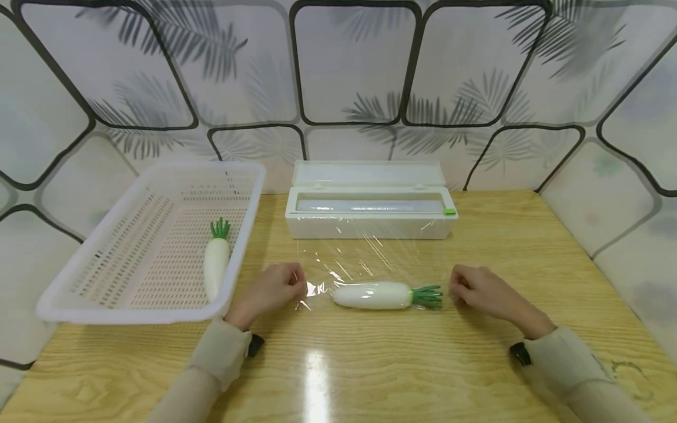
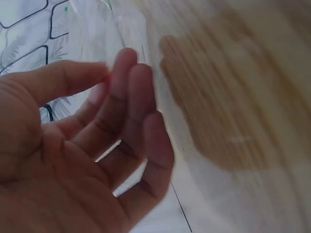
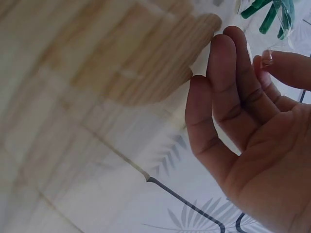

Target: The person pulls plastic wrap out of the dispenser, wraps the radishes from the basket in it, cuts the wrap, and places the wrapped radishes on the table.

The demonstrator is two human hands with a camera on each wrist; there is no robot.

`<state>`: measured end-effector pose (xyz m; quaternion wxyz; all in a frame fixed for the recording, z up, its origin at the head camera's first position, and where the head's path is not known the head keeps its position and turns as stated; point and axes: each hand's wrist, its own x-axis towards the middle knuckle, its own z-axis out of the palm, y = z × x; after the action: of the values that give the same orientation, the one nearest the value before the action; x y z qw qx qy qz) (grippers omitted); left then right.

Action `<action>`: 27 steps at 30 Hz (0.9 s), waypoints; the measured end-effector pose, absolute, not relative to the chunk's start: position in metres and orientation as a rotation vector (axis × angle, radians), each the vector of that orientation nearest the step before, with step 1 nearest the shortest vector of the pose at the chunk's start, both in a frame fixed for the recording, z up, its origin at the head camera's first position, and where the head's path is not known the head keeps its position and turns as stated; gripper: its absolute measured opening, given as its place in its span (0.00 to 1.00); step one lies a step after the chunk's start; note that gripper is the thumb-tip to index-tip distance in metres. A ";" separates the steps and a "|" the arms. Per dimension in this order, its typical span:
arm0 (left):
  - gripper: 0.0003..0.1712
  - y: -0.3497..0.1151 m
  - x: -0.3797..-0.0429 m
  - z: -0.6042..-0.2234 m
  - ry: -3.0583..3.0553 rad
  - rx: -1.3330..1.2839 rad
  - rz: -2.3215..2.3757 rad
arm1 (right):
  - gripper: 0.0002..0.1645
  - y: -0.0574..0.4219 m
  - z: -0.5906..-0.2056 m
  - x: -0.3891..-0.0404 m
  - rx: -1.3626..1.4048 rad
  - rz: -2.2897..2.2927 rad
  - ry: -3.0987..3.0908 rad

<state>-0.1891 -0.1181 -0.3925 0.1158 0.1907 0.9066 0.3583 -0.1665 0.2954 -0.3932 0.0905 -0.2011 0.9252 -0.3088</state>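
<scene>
A sheet of clear cling film stretches from the white film dispenser toward me, over a white radish with green stalks lying crosswise on the table. My left hand pinches the film's near left corner between thumb and index finger, just off the radish's tip. At the stalk end, my right hand pinches the other near corner the same way. In the left wrist view, the left hand's other fingers are loosely bent. The right wrist view shows the right hand near the green stalks.
At the left stands a white perforated basket with a second white radish inside, against its right wall. The dispenser's lid is raised, with a green slider at its right end. A patterned backdrop encloses the wooden table.
</scene>
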 end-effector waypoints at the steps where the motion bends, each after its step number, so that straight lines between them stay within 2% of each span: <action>1: 0.03 -0.117 -0.189 -0.392 2.662 0.553 1.013 | 0.09 0.295 -0.393 -0.167 -0.599 -0.895 2.752; 9: 0.05 -0.111 -0.188 -0.391 2.724 0.473 0.784 | 0.10 0.289 -0.394 -0.169 -0.654 -0.740 2.818; 20: 0.04 -0.109 -0.184 -0.387 2.752 0.438 0.835 | 0.11 0.307 -0.391 -0.167 -0.720 -0.847 2.823; 27: 0.05 -0.114 -0.183 -0.385 2.795 0.407 0.953 | 0.04 0.307 -0.382 -0.159 -0.659 -0.847 2.938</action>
<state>-0.1826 -0.1140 -0.3846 0.0802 0.1362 0.9346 0.3186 -0.1589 0.3070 -0.3816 0.0070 -0.2106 0.9393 -0.2709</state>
